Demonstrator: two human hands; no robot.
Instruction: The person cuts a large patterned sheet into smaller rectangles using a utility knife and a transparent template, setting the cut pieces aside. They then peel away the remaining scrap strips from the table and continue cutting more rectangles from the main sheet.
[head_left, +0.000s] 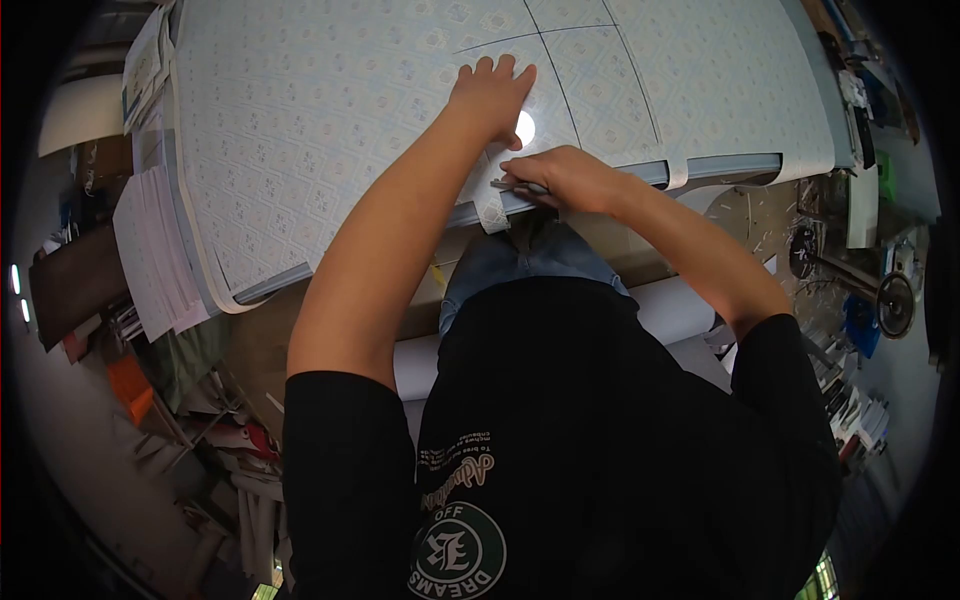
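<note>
A large pale patterned sheet with dark ruled lines covers the work table. My left hand lies flat on the sheet, fingers spread, pressing it down beside a bright light spot. At the table's front edge my right hand is closed around a thin metal cutting tool, its tip at the sheet where a cut strip hangs over the edge.
Stacks of paper hang off the table's left side. Rolls of white material lie under the front edge. Cluttered scraps and an orange item sit on the floor left; tools and a wheeled fixture crowd the right.
</note>
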